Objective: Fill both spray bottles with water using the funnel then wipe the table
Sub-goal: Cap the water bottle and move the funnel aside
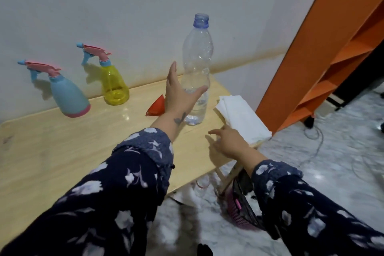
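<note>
A blue spray bottle (pixel 69 97) and a yellow spray bottle (pixel 114 85), both with pink and blue trigger heads on, stand at the back of the pale wooden table (pixel 62 151). A red funnel (pixel 156 107) lies on its side, partly hidden behind my left hand (pixel 179 91). That hand is open, its thumb and fingers spread close around the clear uncapped water bottle (pixel 197 68), which stands upright with a little water at the bottom. My right hand (pixel 228 141) hovers open over the table's right edge beside a folded white cloth (pixel 243 118).
A white wall runs behind the table. An orange shelf unit (pixel 324 48) stands to the right. Under the table's right corner sit a pink basket (pixel 243 212) and some clear plastic items. Cables lie on the marble-patterned floor (pixel 322 151).
</note>
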`<state>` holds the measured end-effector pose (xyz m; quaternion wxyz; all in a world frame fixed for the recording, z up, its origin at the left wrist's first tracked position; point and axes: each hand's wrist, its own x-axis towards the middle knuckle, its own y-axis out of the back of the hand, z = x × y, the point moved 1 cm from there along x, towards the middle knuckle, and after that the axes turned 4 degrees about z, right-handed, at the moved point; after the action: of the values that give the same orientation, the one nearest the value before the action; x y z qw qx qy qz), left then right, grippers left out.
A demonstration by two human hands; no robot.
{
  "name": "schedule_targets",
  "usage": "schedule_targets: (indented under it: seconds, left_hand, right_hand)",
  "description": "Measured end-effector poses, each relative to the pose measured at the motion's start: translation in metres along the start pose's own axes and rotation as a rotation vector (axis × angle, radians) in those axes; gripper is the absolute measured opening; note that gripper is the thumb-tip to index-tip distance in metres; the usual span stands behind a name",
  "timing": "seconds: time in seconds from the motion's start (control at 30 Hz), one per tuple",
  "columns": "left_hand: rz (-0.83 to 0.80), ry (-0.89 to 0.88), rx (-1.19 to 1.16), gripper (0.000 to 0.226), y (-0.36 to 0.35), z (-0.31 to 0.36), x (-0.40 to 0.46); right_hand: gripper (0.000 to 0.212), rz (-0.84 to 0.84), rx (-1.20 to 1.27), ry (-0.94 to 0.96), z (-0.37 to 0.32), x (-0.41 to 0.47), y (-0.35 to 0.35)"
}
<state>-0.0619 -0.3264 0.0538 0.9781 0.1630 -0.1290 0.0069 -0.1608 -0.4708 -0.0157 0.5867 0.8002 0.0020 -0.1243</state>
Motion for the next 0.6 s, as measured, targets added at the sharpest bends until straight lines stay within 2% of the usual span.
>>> schedule_targets:
  seconds: [0.13,0.27,0.37,0.6]
  left_hand:
    - [-0.011,0.022,0.009,0.105,-0.014,0.005,0.011]
    - [0.023,0.002,0.056,0.088,-0.020,-0.001,0.014]
    - [0.038,-0.009,0.075,0.083,-0.021,-0.004,0.011]
    - [0.038,0.017,0.066,0.082,-0.023,-0.002,0.006]
  right_hand:
    - [0.035,0.012,-0.016,-0.003,0.008,0.002,-0.013]
    - [0.033,0.024,0.040,-0.014,0.013,0.009,-0.007]
    - [0.034,0.081,0.161,-0.005,0.012,0.019,0.023]
    - [0.034,0.358,0.258,0.150,-0.012,0.033,0.134]
